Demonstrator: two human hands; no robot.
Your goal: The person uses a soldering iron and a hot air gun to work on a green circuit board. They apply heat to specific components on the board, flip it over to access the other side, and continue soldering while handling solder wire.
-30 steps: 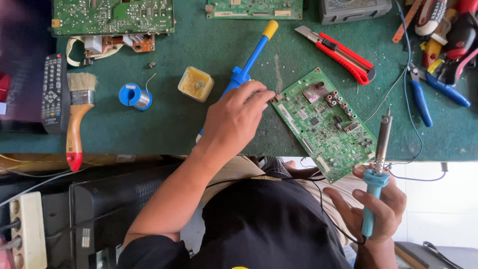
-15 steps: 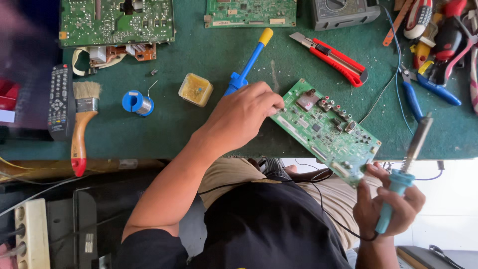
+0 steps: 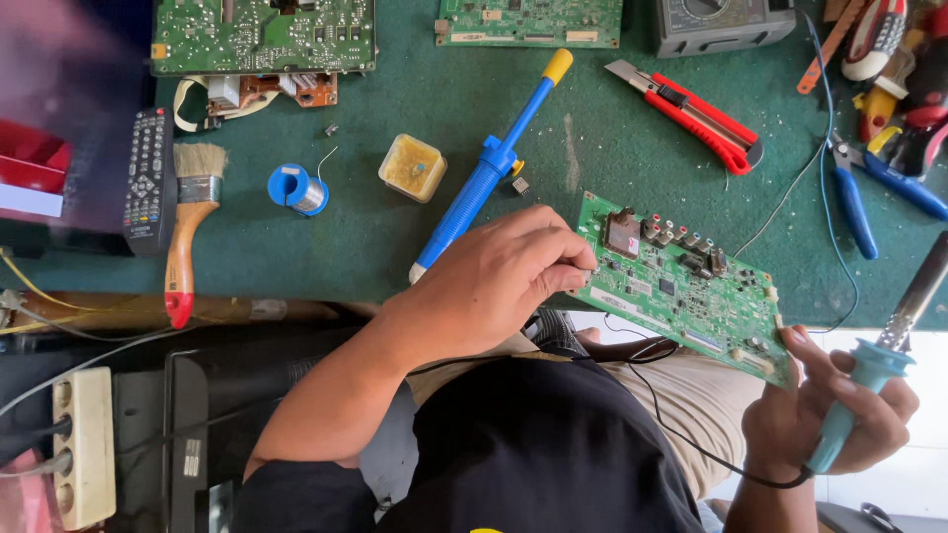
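Observation:
A green circuit board [image 3: 681, 286] lies tilted across the near edge of the green mat, its lower right corner hanging past the edge. My left hand [image 3: 499, 281] grips the board's left edge, fingers curled over it. My right hand [image 3: 820, 419] holds a soldering iron by its light blue handle [image 3: 859, 390]; the metal shaft points up and to the right, away from the board. The fingertips of that hand touch the board's lower right corner. The iron's black cable runs across my lap.
A blue desoldering pump [image 3: 489, 168] with a yellow end lies just left of the board. Further left are a yellow flux tin [image 3: 412, 168], solder spool [image 3: 296, 190], brush [image 3: 188, 227] and remote [image 3: 148, 178]. A red cutter [image 3: 691, 109], blue pliers [image 3: 854, 192] and other boards [image 3: 262, 35] lie beyond. A power strip [image 3: 84, 444] sits lower left.
My right hand has carried the soldering iron rightward and tilted its shaft away from the board's corner. My left hand stays on the board's left edge.

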